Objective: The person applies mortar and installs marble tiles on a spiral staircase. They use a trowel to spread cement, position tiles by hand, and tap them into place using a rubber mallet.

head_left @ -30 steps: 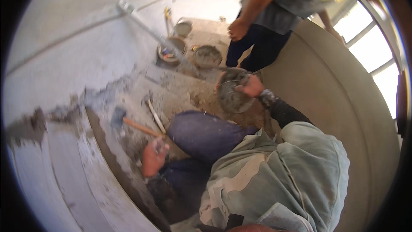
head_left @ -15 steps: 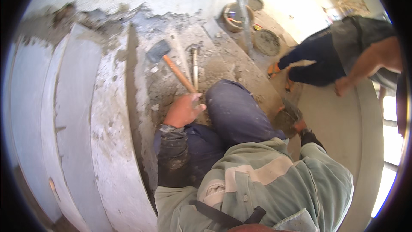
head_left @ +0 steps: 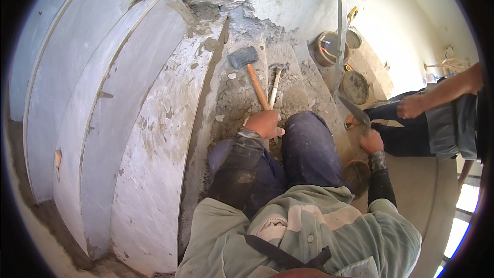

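My right hand [head_left: 371,142] is closed round the handle of a trowel [head_left: 356,109], its dark blade pointing forward and left. Near my right knee, partly hidden by it, stands a round bucket [head_left: 356,175]. My left hand [head_left: 263,124] is over the rubble by my left leg, thumb and forefinger apart. Just ahead of it ends the wooden handle of a mallet [head_left: 258,87] with a dark grey head; whether they touch is hard to tell. Beside the mallet lies a claw hammer [head_left: 275,86] with a pale handle.
Pale slabs [head_left: 149,123] smeared with mortar rise on my left. Ahead is a rough-edged wall [head_left: 267,0]. A spirit level [head_left: 341,31] stands upright before a bucket [head_left: 325,54] of tools and a tub of mortar [head_left: 354,86]. Another person [head_left: 437,118] is at the right.
My right hand has lifted the trowel forward, away from the bucket by my knee. The view has turned, so the slabs and tools appear further right. My left hand stays near the mallet handle.
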A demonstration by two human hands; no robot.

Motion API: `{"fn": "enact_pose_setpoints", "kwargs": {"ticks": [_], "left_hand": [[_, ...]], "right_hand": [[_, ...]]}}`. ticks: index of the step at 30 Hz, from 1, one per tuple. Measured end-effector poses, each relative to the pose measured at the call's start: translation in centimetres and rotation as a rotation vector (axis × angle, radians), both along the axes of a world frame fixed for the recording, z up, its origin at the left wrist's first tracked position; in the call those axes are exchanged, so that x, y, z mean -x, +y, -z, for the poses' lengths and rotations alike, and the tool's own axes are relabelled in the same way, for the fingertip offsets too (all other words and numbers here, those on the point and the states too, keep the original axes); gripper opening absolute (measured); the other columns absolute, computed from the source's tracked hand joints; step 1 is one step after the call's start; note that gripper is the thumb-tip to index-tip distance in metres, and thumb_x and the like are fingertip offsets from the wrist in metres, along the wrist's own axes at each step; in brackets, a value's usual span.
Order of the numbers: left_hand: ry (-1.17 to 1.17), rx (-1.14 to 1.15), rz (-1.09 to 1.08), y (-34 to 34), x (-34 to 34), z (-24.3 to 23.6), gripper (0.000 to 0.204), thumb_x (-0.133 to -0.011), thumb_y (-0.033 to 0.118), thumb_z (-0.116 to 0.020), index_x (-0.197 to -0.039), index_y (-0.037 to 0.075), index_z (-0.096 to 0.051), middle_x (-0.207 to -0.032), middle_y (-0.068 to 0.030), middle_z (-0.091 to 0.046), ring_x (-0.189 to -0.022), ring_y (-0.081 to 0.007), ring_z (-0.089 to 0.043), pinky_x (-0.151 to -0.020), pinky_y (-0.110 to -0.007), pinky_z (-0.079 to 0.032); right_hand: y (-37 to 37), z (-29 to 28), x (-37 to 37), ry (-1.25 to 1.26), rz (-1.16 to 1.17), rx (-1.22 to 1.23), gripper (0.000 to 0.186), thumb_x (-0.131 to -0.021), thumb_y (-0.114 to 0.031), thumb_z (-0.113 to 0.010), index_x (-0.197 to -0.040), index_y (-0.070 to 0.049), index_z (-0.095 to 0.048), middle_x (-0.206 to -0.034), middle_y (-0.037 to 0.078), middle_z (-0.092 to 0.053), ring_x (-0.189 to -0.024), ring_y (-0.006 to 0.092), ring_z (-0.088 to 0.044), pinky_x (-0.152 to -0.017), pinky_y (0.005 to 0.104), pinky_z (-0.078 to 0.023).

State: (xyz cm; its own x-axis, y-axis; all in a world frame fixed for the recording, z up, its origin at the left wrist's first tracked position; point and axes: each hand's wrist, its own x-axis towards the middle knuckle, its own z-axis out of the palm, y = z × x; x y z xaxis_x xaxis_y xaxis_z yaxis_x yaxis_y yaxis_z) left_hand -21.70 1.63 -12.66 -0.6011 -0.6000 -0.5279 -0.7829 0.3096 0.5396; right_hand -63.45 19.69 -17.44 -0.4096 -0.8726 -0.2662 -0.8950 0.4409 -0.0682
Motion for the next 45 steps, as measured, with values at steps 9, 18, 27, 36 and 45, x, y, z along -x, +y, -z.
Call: {"fn": "enact_pose_setpoints", "kwargs": {"ticks": [9, 18, 27, 36, 45], "left_hand": [[0.027, 0.086, -0.02, 0.1, 2.6, 0.6, 0.051, -0.079, 0.041, -0.08, -0.109, 0.002, -0.071, -0.108, -0.0207, -0.07, -0.104, -0.0382, -0.066, -0.091, -0.046, -0.052], [0.043, 0.087, -0.035, -0.4, 3.5, 0.6, 0.049, -0.077, 0.041, -0.082, -0.106, 0.002, -0.073, -0.112, -0.0191, -0.07, -0.107, -0.0361, -0.067, -0.091, -0.044, -0.053], [0.079, 0.101, -0.033, -0.6, 3.5, 0.8, 0.05, -0.08, 0.04, -0.08, -0.109, 0.0, -0.072, -0.113, -0.021, -0.069, -0.108, -0.0373, -0.066, -0.092, -0.044, -0.052], [0.084, 0.091, -0.032, -0.6, 2.8, 1.6, 0.052, -0.08, 0.042, -0.079, -0.11, -0.001, -0.071, -0.114, -0.0215, -0.069, -0.109, -0.0375, -0.065, -0.091, -0.045, -0.053], [0.117, 0.111, -0.066, 0.0, 2.3, 0.5, 0.05, -0.08, 0.04, -0.08, -0.109, 0.0, -0.072, -0.112, -0.0209, -0.069, -0.109, -0.0371, -0.065, -0.091, -0.044, -0.052]], "right_hand": [[-14.7, -16.7, -19.5, -0.028, -0.751, 0.661, 0.031, -0.093, -0.029, -0.063, -0.102, 0.001, -0.063, -0.088, 0.017, -0.065, -0.081, 0.0362, -0.065, -0.07, 0.0438, -0.053], [-22.6, -18.2, -25.2, 0.182, -1.046, 0.715, 0.028, -0.093, -0.029, -0.063, -0.099, -0.002, -0.063, -0.086, 0.015, -0.065, -0.077, 0.0321, -0.066, -0.067, 0.0409, -0.053], [-29.9, -18.1, -27.5, 0.261, -0.93, 0.675, 0.037, -0.099, -0.037, -0.053, -0.098, -0.002, -0.063, -0.085, 0.018, -0.067, -0.076, 0.0366, -0.067, -0.068, 0.0455, -0.054], [-32.6, -19.0, -27.8, 0.15, -0.75, 0.568, 0.039, -0.099, -0.037, -0.05, -0.095, -0.001, -0.064, -0.086, 0.023, -0.068, -0.082, 0.0427, -0.066, -0.076, 0.0528, -0.052], [-27.0, -20.2, -25.4, 0.194, -0.583, 0.62, 0.036, -0.098, -0.039, -0.054, -0.096, -0.005, -0.065, -0.086, 0.022, -0.068, -0.083, 0.0422, -0.065, -0.074, 0.0506, -0.051]]}}
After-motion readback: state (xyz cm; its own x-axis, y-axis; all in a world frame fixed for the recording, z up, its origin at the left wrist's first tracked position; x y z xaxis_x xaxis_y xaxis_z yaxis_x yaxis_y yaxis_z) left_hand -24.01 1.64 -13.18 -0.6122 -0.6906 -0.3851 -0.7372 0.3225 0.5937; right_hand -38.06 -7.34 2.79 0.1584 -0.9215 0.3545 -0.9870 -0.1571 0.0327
